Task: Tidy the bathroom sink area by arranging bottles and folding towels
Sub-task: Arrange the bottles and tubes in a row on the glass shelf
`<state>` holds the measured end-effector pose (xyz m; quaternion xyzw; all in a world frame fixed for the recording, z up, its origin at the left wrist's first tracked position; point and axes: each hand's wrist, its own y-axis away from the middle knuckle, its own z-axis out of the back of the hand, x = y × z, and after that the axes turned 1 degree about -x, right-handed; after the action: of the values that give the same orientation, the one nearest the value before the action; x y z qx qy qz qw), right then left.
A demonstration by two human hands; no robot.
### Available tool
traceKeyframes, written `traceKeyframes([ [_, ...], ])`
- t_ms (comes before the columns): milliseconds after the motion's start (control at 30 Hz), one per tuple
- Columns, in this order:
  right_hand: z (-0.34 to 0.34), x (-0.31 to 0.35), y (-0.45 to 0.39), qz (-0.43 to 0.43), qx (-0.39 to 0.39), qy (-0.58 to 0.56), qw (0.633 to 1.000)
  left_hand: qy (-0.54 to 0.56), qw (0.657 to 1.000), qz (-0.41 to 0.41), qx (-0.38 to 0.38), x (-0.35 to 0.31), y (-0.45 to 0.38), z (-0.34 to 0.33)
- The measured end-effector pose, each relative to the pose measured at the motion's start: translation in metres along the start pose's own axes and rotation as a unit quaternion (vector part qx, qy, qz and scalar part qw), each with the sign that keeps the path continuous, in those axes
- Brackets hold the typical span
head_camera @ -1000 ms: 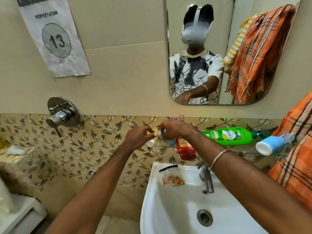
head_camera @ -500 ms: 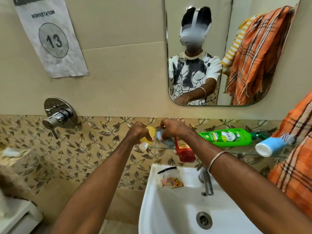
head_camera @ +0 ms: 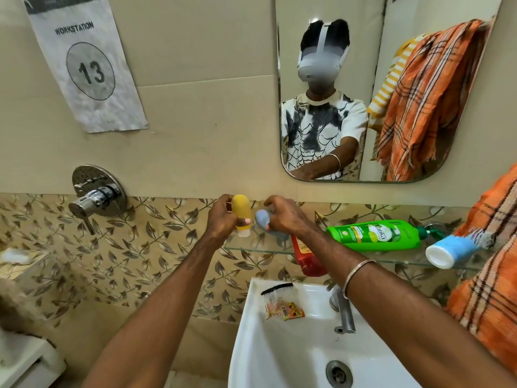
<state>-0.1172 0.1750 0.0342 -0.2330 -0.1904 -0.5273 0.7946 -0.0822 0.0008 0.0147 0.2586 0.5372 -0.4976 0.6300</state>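
- Yellow squeeze bottle (head_camera: pixel 241 215): held in my left hand (head_camera: pixel 223 217), fingers wrapped round its body, white cap pointing down. A second ago it lay low by the shelf's left end; now I have it lifted clear and turned, cap just above the glass.
- Grey-blue squeeze bottle (head_camera: pixel 263 219): pinched in my right hand (head_camera: pixel 285 217), just beside the yellow one, mostly hidden under the fingers. It has barely shifted since a second ago.
- Reading: both small bottles are off the shelf, so I judge the arranging step is under way, neither yet set down.
- Glass shelf (head_camera: pixel 260 247): its left end is bare below my hands, the nearest open room for standing both bottles; its front edge is unguarded.
- Red bottle (head_camera: pixel 309 259): hangs over the front edge, partly behind my right forearm. It looks easy to knock off.
- Green bottle (head_camera: pixel 375 235): lying on its side mid-shelf.
- Blue bottle (head_camera: pixel 450 250): lying at the right end, white cap over the edge.
- Orange towel (head_camera: pixel 492 275): crowding the right end, not yet folded.
- Sink (head_camera: pixel 279 359): directly beneath; a packet (head_camera: pixel 282 309) lies on its rim.
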Motion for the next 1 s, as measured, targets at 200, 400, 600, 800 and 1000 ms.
traceKeyframes([
  [200,0.004,-0.003,-0.003,0.0,-0.07,-0.1,0.992,-0.022,0.999,-0.021,0.014,0.005,0.0,-0.001],
  [400,0.006,-0.005,0.002,-0.005,-0.079,-0.135,0.988,-0.018,0.999,-0.024,0.038,0.02,0.003,-0.004],
  [600,0.004,-0.009,0.008,0.003,-0.073,-0.137,0.988,-0.003,0.998,-0.034,0.049,0.026,0.004,-0.006],
  [800,0.0,-0.01,0.011,0.013,-0.053,-0.132,0.99,-0.001,0.998,-0.037,0.051,0.033,0.006,-0.006],
  [1000,-0.004,-0.01,0.013,0.023,-0.054,-0.122,0.991,-0.005,0.997,-0.052,0.056,0.033,0.007,-0.007],
])
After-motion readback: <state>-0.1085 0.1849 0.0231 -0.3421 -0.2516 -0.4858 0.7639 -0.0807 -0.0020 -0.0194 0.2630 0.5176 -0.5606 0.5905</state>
